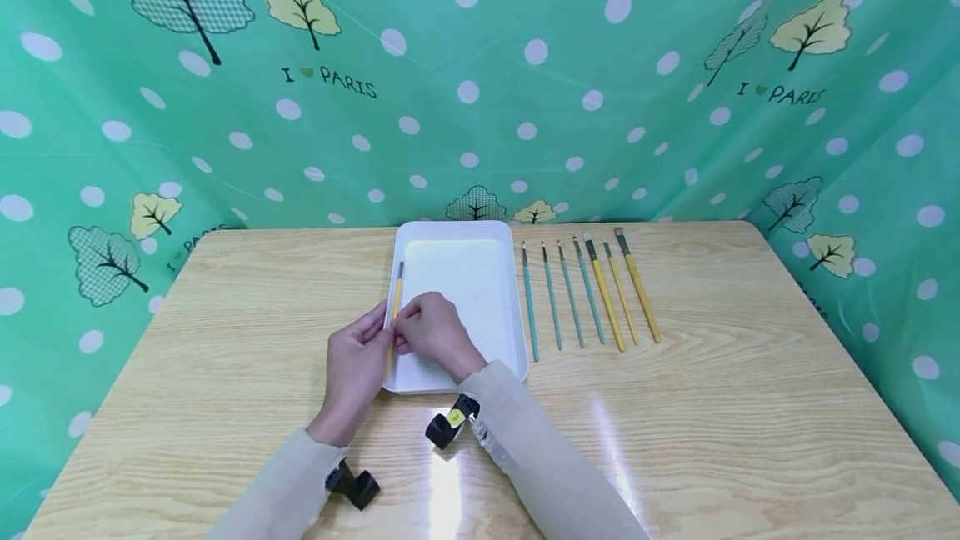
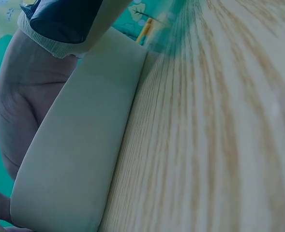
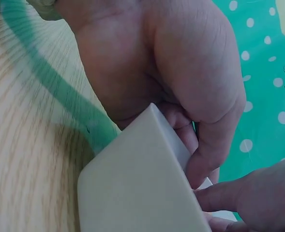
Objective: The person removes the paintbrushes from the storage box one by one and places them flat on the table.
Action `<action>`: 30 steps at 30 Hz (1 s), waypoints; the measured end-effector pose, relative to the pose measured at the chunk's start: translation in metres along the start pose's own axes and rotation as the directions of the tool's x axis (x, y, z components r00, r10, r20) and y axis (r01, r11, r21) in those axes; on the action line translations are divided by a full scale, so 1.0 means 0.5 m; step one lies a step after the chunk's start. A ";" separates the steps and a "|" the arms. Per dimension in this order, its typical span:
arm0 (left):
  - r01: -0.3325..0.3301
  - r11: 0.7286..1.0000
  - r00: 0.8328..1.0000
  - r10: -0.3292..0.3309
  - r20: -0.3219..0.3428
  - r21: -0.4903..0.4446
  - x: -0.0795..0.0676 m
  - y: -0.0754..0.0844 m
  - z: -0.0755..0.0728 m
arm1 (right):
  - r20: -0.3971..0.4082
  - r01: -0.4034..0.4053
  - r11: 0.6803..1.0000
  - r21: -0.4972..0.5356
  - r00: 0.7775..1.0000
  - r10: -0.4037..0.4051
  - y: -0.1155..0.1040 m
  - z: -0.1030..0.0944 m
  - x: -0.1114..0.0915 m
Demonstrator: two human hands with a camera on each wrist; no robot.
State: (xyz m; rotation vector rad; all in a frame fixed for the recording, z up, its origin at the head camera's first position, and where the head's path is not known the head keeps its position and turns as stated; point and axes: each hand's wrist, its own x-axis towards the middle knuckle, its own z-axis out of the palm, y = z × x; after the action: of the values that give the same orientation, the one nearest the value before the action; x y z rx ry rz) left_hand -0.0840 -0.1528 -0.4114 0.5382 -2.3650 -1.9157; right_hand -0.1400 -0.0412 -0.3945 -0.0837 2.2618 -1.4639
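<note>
A white rectangular tray (image 1: 480, 377) lies on the table with a yellow paintbrush (image 1: 398, 288) lengthwise along its inner left side, dark bristles toward the far end. Reaching inside the tray, my right hand (image 1: 433, 327) pinches the brush near its middle with curled fingers. My left hand (image 1: 360, 361) is at the tray's left rim, its fingertips right by the brush handle and close to the right hand's fingers. Whether it grips the brush or the rim I cannot tell. In the right wrist view, the tray wall (image 3: 137, 183) hides the brush.
To the tray's right, several paintbrushes lie side by side on the wooden table (image 1: 750, 407): teal-handled ones (image 1: 551, 298) nearer the tray, yellow-handled ones (image 1: 637, 286) farther right. Behind the table hangs a green dotted cloth (image 1: 480, 165).
</note>
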 end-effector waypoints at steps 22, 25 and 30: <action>0.021 1.000 0.999 -0.020 0.024 -0.008 -0.002 -0.001 0.002 | 0.008 -0.069 0.994 0.085 0.998 0.068 0.011 -0.039 -0.003; 0.020 1.000 0.999 -0.020 0.033 -0.014 -0.003 0.000 0.000 | 0.001 -0.062 0.993 0.096 0.998 0.062 0.017 -0.051 -0.004; 0.021 1.000 0.999 -0.020 0.033 -0.017 -0.004 0.003 -0.003 | -0.019 -0.043 0.995 0.093 0.999 0.045 0.022 -0.072 -0.009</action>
State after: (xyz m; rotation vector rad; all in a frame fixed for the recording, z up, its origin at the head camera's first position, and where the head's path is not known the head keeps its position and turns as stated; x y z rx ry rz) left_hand -0.0820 -0.1531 -0.4090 0.5360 -2.3694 -1.9667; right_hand -0.1479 -0.0045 -0.3905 0.0102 2.1938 -1.5511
